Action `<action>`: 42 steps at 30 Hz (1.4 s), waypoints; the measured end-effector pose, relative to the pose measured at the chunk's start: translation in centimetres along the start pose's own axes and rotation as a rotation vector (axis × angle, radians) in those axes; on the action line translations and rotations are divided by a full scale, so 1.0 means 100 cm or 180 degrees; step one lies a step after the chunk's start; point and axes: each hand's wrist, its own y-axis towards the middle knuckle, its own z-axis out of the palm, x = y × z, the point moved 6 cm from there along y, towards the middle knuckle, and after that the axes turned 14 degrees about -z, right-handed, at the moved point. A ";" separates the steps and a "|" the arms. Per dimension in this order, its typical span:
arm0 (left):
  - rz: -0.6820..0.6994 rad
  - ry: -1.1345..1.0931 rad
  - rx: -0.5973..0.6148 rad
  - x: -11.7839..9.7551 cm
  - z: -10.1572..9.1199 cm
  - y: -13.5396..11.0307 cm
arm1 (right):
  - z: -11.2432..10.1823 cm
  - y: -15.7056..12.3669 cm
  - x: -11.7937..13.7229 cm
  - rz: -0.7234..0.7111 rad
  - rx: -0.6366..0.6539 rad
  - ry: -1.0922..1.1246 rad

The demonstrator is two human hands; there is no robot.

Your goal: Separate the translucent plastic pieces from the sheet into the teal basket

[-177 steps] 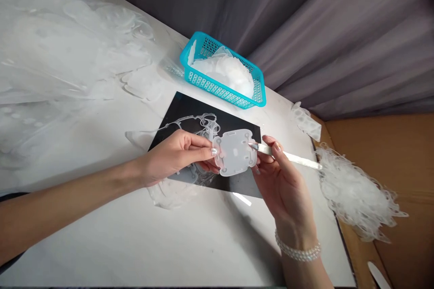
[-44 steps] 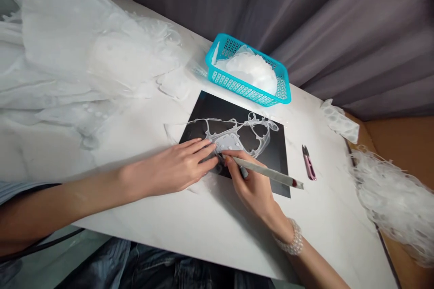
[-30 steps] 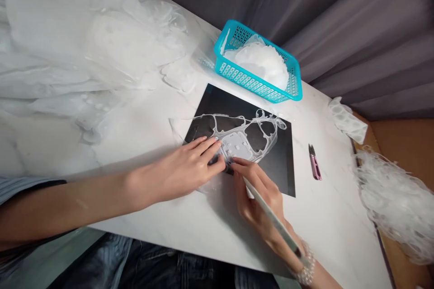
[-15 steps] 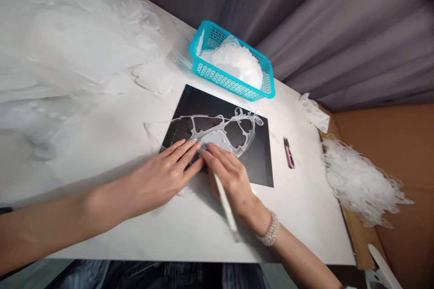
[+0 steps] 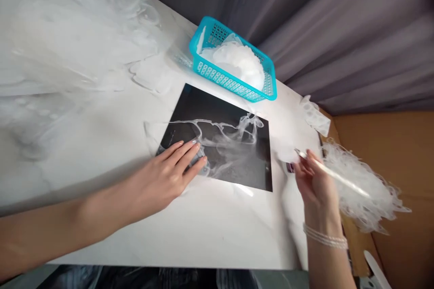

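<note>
My left hand [image 5: 172,174] lies flat with its fingers apart on a clear, cut-out plastic sheet [image 5: 210,121], pressing it to a black mat [image 5: 256,162]. The right part of that sheet is smeared by motion. Off to the right of the mat, my right hand [image 5: 313,183] is closed round a slim white pen-shaped tool [image 5: 344,182] with a metal tip. By that tip is a pale translucent piece [image 5: 285,152], blurred; I cannot tell whether the fingers or the tool hold it. Pink-handled thread snips [image 5: 290,167] show partly beside the hand.
A turquoise basket [image 5: 224,82] with white translucent pieces stands behind the mat. Clear plastic sheets [image 5: 68,40] are heaped at the left. White scraps [image 5: 366,189] pile up at the right edge by a cardboard box [image 5: 389,144]. A grey curtain [image 5: 305,22] hangs behind.
My right hand has moved from the sheet's middle to the right, past the mat, with the tool. A translucent piece now shows at the tool's tip. My left hand has stayed.
</note>
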 end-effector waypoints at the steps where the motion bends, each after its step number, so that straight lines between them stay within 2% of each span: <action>1: 0.0000 0.0017 0.0014 0.000 0.000 0.000 | -0.017 0.014 0.004 -0.0061 -0.0132 0.0004; 3: -0.0001 -0.0027 0.0008 0.000 -0.001 0.001 | -0.036 0.024 0.017 -0.0216 -0.0356 0.0055; 5: 0.0005 -0.0211 0.0004 0.001 -0.006 0.005 | -0.028 0.009 0.032 -0.0285 -0.0352 0.0179; 7: -0.0064 -0.0580 0.0056 0.004 -0.015 0.014 | 0.003 -0.020 0.042 -0.0147 0.0046 0.0318; 11: -0.0667 -0.1499 0.0228 0.018 -0.034 0.041 | 0.082 -0.080 0.055 0.0154 0.1309 0.0373; 13: -0.1040 -0.1869 0.0449 0.025 -0.036 0.053 | 0.104 -0.096 0.065 0.0074 0.1702 0.0363; 15: -0.1395 -0.2325 0.0957 0.029 -0.029 0.062 | 0.115 -0.105 0.075 -0.0022 0.1909 0.0419; 18: -0.1578 -0.3503 0.1754 0.021 -0.019 0.077 | 0.119 -0.111 0.085 0.0123 0.1952 0.0650; 21: -0.1623 -0.4573 0.2024 0.007 -0.017 0.102 | 0.119 -0.114 0.089 0.0425 0.1762 0.0997; 24: -0.1577 -0.4831 0.1891 -0.001 -0.017 0.130 | 0.117 -0.114 0.089 0.0554 0.1504 0.1320; 27: -0.1458 -0.4388 0.1375 0.005 -0.019 0.148 | 0.114 -0.107 0.085 0.0551 0.1266 0.1524; 29: -0.1536 -0.4117 0.1023 0.014 -0.022 0.147 | 0.112 -0.102 0.080 0.0591 0.1171 0.1593; 31: -0.1671 -0.4456 0.1136 0.017 -0.022 0.135 | 0.111 -0.098 0.073 0.0693 0.1156 0.1601; 34: -0.1955 -0.5799 0.2312 0.003 -0.016 0.103 | 0.110 -0.097 0.064 0.0819 0.1113 0.1567; 35: -0.2080 -0.6068 0.2581 -0.001 -0.016 0.092 | 0.109 -0.097 0.062 0.0840 0.1095 0.1560; 36: -0.2180 -0.6205 0.2683 -0.003 -0.016 0.084 | 0.110 -0.099 0.060 0.0859 0.1098 0.1548; 37: -0.2245 -0.6243 0.2687 -0.004 -0.017 0.078 | 0.111 -0.101 0.059 0.0878 0.1126 0.1536; 42: -0.2367 -0.6005 0.2212 0.003 -0.016 0.068 | 0.120 -0.112 0.052 0.0915 0.1507 0.1461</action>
